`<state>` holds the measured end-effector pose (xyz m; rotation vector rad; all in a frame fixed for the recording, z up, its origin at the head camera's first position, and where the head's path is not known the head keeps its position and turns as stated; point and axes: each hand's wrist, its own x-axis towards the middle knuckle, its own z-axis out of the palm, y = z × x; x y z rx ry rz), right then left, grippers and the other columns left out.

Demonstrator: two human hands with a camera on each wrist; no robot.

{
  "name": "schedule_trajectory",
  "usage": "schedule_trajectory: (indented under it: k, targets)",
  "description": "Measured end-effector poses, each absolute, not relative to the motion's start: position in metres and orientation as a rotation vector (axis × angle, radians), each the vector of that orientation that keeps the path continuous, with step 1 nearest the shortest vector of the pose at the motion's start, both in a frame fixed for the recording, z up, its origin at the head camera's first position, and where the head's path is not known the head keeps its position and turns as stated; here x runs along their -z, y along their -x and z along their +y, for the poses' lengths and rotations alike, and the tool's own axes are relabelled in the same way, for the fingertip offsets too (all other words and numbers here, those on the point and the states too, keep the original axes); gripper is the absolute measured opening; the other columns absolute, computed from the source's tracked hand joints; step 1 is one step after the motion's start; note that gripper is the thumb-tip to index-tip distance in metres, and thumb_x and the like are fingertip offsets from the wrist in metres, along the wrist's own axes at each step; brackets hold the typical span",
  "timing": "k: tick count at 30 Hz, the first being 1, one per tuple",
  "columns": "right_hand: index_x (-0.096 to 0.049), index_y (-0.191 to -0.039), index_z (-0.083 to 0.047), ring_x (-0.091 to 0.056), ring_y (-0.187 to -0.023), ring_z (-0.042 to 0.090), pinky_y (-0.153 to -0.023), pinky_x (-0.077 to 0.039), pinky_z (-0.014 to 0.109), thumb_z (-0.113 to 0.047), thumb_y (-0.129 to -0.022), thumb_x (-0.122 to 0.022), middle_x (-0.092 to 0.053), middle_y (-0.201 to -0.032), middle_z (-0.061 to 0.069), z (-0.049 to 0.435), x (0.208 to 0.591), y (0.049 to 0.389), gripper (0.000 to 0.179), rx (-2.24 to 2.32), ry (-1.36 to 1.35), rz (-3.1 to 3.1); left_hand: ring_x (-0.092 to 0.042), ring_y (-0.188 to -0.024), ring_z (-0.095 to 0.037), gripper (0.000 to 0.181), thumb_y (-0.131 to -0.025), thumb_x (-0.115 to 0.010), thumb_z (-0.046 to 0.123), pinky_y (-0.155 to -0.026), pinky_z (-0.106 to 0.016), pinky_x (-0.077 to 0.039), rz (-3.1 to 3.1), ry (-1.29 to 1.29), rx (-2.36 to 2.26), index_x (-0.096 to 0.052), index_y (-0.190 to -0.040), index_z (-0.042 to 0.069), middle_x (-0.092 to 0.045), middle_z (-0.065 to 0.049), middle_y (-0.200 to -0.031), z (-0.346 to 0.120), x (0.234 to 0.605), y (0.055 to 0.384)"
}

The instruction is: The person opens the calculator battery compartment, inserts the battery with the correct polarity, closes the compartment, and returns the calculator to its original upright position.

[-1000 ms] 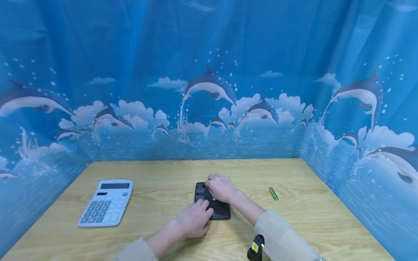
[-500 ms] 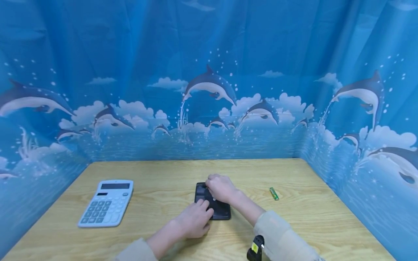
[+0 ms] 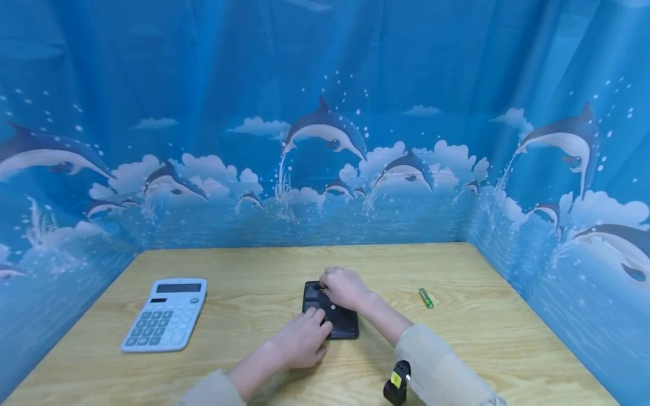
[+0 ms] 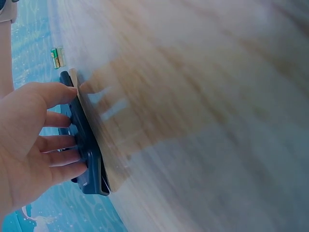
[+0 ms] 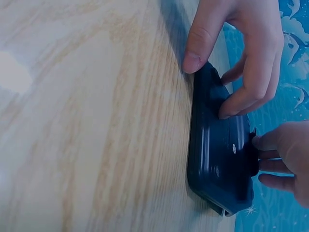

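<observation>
A flat, rectangular black device (image 3: 345, 327) lies on the table with a small light spot on its upper face. My left hand (image 3: 304, 341) holds it at the near left, the thumb along the near side and the fingertips on the upper face, as the left wrist view shows. At its far end my right hand (image 3: 343, 288) has thumb and fingers bent around the edge. In the right wrist view the right thumb touches a small dark raised piece (image 5: 254, 134) there. Part of the device is hidden beneath both hands.
A white calculator (image 3: 175, 313) lies face up at the left of the wooden table (image 3: 244, 293). A green battery (image 3: 425, 298) lies to the right of the device. Blue dolphin-print curtains (image 3: 228, 84) stand around the back and sides. A black wrist camera (image 3: 397, 383) hangs by the right sleeve.
The head view has shifted slightly, with the scene a little higher in the frame. Both hands keep nearly the same places on the black device.
</observation>
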<state>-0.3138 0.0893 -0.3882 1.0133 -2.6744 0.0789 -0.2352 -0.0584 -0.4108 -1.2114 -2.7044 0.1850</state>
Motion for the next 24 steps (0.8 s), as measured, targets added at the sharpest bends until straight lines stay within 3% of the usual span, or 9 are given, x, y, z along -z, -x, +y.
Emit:
schedule_trajectory:
  k: [11, 24]
  targets:
    - [-0.069, -0.087, -0.012, -0.058, -0.076, 0.012, -0.062, -0.049, 0.024, -0.016, -0.085, -0.066, -0.061, -0.083, -0.001, 0.0942, 0.3861, 0.3157, 0.005, -0.135, -0.992, -2.742, -0.047, -0.085, -0.019, 0.026, -0.080, -0.064, 0.033, -0.070, -0.030, -0.047, -2.704, 1.210, -0.183, -0.057, -0.092, 0.011, -0.050, -0.005, -0.092, -0.0581, 0.4094, 0.2350]
    - [-0.069, -0.084, -0.014, -0.056, -0.070, 0.010, -0.055, -0.045, 0.023, -0.018, -0.086, -0.065, -0.061, -0.079, -0.003, 0.0975, 0.3839, 0.3148, 0.006, -0.038, -0.985, -2.724, -0.047, -0.088, -0.019, 0.027, -0.081, -0.064, 0.034, -0.074, -0.032, -0.048, -2.744, 1.201, -0.178, -0.058, -0.095, 0.011, -0.051, -0.005, -0.096, -0.0592, 0.4095, 0.2355]
